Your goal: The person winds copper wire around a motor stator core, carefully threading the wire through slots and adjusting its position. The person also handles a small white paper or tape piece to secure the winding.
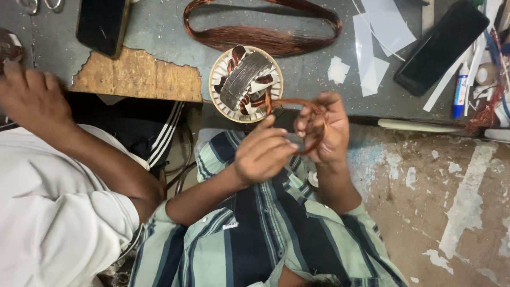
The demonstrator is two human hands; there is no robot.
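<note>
Striped shirt (265,239) fills the bottom, cut off by the frame edge. Left hand (263,154) is curled, fingertips pinching a small copper wire coil (297,103) just in front of the chest. Right hand (324,130) is closed around the coil's far side, fingers hooked through the loop; part of the coil is hidden behind both. Round stator (245,84) sits just beyond, at the bench edge. Co-worker's hand (32,98) at left, grip unclear.
</note>
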